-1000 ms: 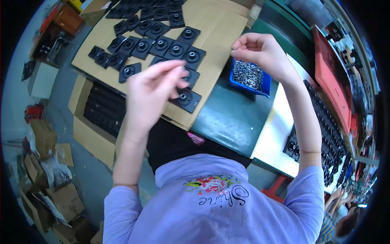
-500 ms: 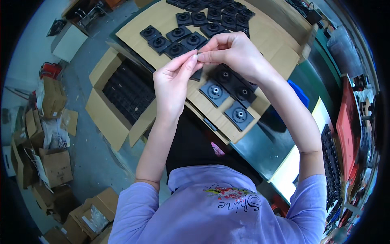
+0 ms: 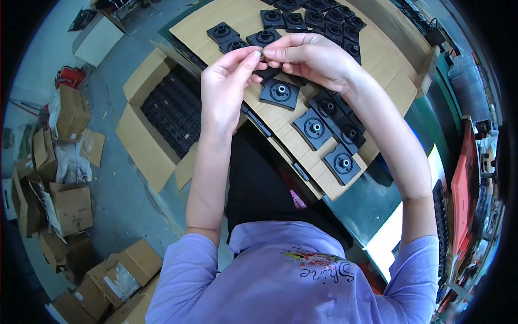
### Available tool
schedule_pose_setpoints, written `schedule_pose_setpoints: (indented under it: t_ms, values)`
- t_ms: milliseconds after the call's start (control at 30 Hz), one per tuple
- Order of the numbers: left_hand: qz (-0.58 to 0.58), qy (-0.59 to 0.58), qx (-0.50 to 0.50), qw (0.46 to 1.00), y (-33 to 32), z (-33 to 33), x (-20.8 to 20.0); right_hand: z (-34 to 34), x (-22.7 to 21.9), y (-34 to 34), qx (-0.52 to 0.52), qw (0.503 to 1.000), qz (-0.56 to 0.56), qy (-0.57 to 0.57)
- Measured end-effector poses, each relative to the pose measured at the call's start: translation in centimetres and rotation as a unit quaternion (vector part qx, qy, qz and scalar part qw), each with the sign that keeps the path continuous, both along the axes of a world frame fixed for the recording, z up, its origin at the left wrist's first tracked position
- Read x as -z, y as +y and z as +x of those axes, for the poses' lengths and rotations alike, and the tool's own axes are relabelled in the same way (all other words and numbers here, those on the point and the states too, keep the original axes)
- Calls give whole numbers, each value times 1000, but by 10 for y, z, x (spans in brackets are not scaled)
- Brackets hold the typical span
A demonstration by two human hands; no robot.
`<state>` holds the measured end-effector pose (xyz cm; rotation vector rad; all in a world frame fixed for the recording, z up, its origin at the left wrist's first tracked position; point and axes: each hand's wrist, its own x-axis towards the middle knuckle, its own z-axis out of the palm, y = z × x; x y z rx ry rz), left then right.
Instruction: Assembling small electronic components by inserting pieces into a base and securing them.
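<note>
My left hand point(image 3: 223, 86) and my right hand point(image 3: 324, 58) meet fingertip to fingertip above a cardboard sheet point(image 3: 391, 70). Between their pinched thumbs and forefingers is a tiny greyish piece point(image 3: 263, 54), too small and too covered to name. Just below the fingers lies a black square plate point(image 3: 280, 92) with a round raised hub and a light metal centre. More such plates lie nearer me, among them one plate point(image 3: 313, 128) and another at the sheet's near corner point(image 3: 342, 163). Farther off, several black plates with dark hubs point(image 3: 294, 21) are partly hidden by my hands.
Left of the table, an open cardboard box point(image 3: 137, 154) holds rows of black parts point(image 3: 172, 110). A green tabletop point(image 3: 372, 216) lies under the sheet. A red panel-like thing point(image 3: 465, 183) stands at the right. Cardboard cartons point(image 3: 70, 208) are piled on the floor at far left.
The view has shifted, so the table appears farther right and lower. Against the plates, my joined hands have moved left and away, uncovering one plate below them. Both still pinch.
</note>
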<state>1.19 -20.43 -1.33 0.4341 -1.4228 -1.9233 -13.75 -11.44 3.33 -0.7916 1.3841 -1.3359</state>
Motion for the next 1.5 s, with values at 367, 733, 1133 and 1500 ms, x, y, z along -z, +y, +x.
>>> schedule_pose_setpoints:
  t_ms: [367,733,1133,1500]
  values:
    - [-71,-106,-31,991,1,1,1,-15,1,-8,20,983,11,181]
    - [-144,-144,-39,978,-11,-5,2,-62,21,-15,49,929,44,364]
    - [-320,-246,-31,915,-55,-23,0,-64,-3,-32,-32,934,189,301]
    - [-393,-311,42,864,-67,-28,-11,-52,-6,-48,-27,892,230,388]
